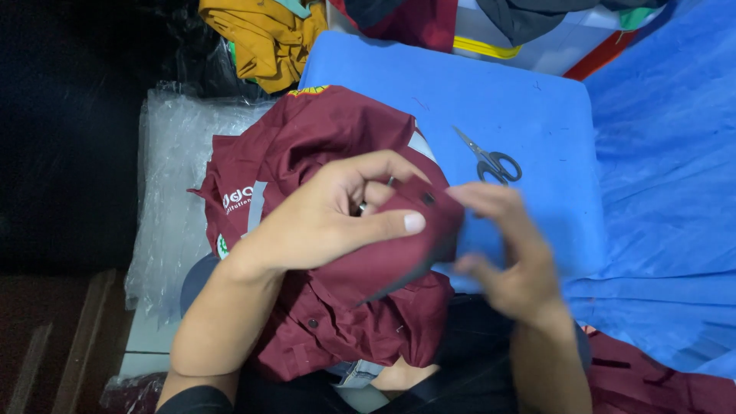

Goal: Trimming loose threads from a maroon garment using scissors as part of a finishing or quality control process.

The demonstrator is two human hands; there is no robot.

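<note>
the left hand (337, 218) is curled closed on a maroon work shirt (322, 153), thumb pressed flat over a folded flap of it that looks like a cuff or placket with a small dark button. the right hand (502, 245) is blurred; its fingers are half bent and touch the far edge of the same flap, but whether they actually pinch the cloth i cannot tell. the shirt lies bunched over the person's lap and spills onto the near left corner of the blue padded board (521, 100).

risks, as a judgement: the flap is held mostly by one thumb, so it could slide free and unfold if the grip eases. the scissors (491, 162) lie closed on the board just beyond the right hand, and a dragged sleeve could snag them or sweep them off the edge.

containers: no box or bin shows. a stack of clear plastic bags (172, 184) sits at the board's left edge, seemingly empty. a mustard garment (264, 34) lies heaped past the far left corner.
</note>
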